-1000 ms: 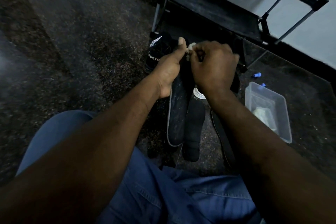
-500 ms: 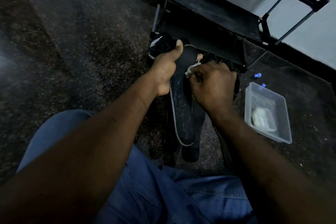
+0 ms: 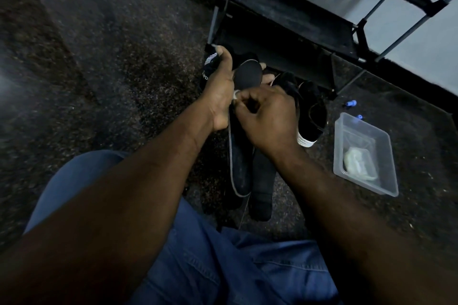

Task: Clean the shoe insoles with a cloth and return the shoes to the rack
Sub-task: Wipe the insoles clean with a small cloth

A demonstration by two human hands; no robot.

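The left hand (image 3: 220, 91) grips a long, dark matte insole with a pale rim (image 3: 241, 161), just in front of the black fabric-shelved tube rack (image 3: 285, 30). The right hand (image 3: 269, 119) pinches a small crumpled white cloth (image 3: 236, 94) against its surface.

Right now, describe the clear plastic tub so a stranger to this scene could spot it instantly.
Find the black shoe rack by the wall. On the dark speckled floor before its right end, right of a black shoe with a white heel, sits the clear plastic tub. It alone is see-through, with a pale wad inside.
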